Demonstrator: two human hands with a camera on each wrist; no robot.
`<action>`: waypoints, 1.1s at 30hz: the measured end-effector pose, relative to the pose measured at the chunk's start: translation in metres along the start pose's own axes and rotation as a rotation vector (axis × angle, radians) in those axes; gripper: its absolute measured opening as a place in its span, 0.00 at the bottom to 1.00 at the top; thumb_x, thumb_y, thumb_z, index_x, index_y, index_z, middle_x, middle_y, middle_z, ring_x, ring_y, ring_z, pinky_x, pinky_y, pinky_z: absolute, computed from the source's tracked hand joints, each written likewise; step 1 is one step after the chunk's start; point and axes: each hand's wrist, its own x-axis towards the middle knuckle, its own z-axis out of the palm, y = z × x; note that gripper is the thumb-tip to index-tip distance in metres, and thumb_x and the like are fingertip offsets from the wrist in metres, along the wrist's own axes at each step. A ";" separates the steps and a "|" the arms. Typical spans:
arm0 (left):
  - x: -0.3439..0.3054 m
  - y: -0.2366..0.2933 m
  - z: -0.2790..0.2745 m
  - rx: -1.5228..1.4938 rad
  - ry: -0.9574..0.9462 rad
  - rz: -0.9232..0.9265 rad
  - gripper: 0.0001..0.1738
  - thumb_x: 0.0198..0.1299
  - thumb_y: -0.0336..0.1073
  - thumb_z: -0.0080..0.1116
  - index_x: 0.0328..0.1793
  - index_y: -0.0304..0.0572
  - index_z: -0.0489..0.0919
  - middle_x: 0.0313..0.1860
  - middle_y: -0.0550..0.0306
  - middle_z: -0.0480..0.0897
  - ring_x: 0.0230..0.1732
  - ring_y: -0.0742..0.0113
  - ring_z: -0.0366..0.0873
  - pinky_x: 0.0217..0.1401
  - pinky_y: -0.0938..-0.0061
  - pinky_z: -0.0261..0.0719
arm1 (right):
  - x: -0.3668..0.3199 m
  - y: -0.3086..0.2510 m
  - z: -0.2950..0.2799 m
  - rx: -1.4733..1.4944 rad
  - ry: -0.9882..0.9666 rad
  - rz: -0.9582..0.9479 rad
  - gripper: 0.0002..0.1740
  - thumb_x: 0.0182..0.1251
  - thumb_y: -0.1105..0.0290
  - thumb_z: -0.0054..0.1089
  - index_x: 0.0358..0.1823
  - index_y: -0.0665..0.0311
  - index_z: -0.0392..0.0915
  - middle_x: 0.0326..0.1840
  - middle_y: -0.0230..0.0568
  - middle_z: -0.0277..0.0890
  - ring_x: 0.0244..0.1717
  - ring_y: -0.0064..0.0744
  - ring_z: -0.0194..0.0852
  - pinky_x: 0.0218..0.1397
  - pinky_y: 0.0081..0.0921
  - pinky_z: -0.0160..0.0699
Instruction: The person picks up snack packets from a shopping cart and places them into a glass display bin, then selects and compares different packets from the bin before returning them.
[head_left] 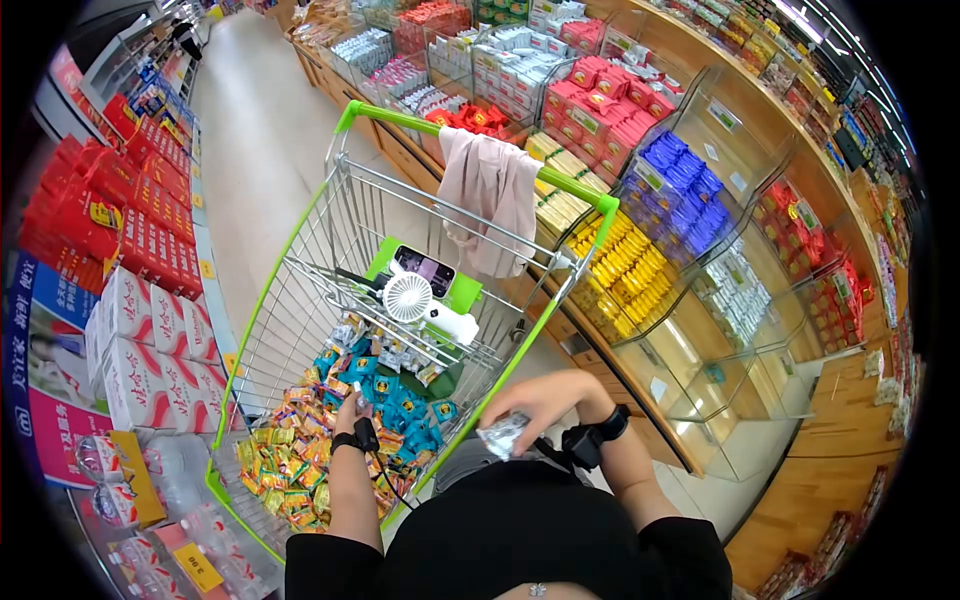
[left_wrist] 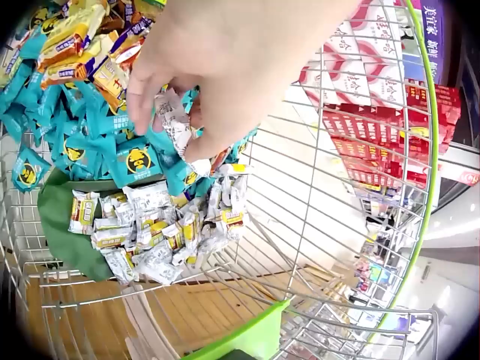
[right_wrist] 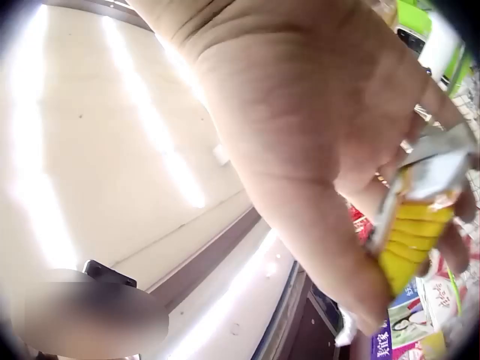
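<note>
The right hand holds silver-wrapped packets near the body, beside the cart's right rim; in the right wrist view its fingers curl round a silver and yellow packet. Over the candy in the cart, the left hand pinches a small whitish packet between thumb and fingers. Below that hand lie teal packets, with orange and yellow ones alongside. White and yellow packets lie in a heap on a dark green surface.
The wire cart has a green handle with a pink cloth over it. A white fan and a phone sit at its child seat. Candy bins stand to the right, stacked white boxes to the left.
</note>
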 end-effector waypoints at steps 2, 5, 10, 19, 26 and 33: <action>-0.025 0.003 0.005 0.020 0.028 -0.013 0.19 0.51 0.42 0.57 0.41 0.36 0.68 0.27 0.51 0.72 0.28 0.61 0.72 0.26 0.74 0.75 | -0.020 -0.014 -0.008 -0.150 0.022 -0.079 0.25 0.45 0.67 0.68 0.46 0.67 0.72 0.45 0.41 0.69 0.48 0.36 0.65 0.50 0.26 0.64; -0.028 -0.003 0.004 0.012 0.084 0.037 0.20 0.50 0.44 0.58 0.40 0.36 0.69 0.28 0.52 0.72 0.28 0.61 0.72 0.24 0.73 0.72 | -0.049 -0.034 -0.014 -0.190 0.117 -0.095 0.26 0.43 0.67 0.69 0.46 0.66 0.73 0.43 0.38 0.69 0.46 0.35 0.65 0.49 0.26 0.63; -0.057 0.000 0.023 0.058 0.255 0.176 0.15 0.51 0.43 0.58 0.34 0.39 0.69 0.21 0.58 0.68 0.21 0.67 0.66 0.19 0.72 0.61 | -0.088 -0.065 -0.021 -0.148 0.297 -0.168 0.28 0.38 0.68 0.72 0.45 0.64 0.75 0.39 0.35 0.65 0.42 0.29 0.64 0.47 0.23 0.63; -0.123 0.028 0.056 0.007 0.275 0.530 0.13 0.53 0.44 0.56 0.26 0.45 0.70 0.21 0.66 0.68 0.23 0.75 0.64 0.23 0.80 0.62 | -0.123 -0.081 -0.011 -0.009 0.708 -0.467 0.29 0.35 0.69 0.74 0.42 0.66 0.72 0.42 0.37 0.65 0.46 0.29 0.63 0.49 0.25 0.63; -0.162 0.049 0.065 -0.108 0.344 0.905 0.14 0.53 0.45 0.57 0.27 0.47 0.68 0.20 0.67 0.64 0.20 0.79 0.60 0.23 0.83 0.62 | -0.130 -0.098 0.004 -0.077 1.024 -0.708 0.30 0.36 0.77 0.70 0.44 0.63 0.66 0.45 0.44 0.69 0.52 0.37 0.67 0.55 0.32 0.67; -0.260 0.064 0.107 -0.183 0.285 0.970 0.17 0.56 0.43 0.56 0.21 0.49 0.62 0.19 0.69 0.64 0.20 0.81 0.58 0.25 0.81 0.63 | -0.140 -0.113 0.019 -0.251 1.151 -0.724 0.29 0.37 0.79 0.69 0.44 0.63 0.66 0.46 0.45 0.69 0.52 0.37 0.67 0.55 0.31 0.67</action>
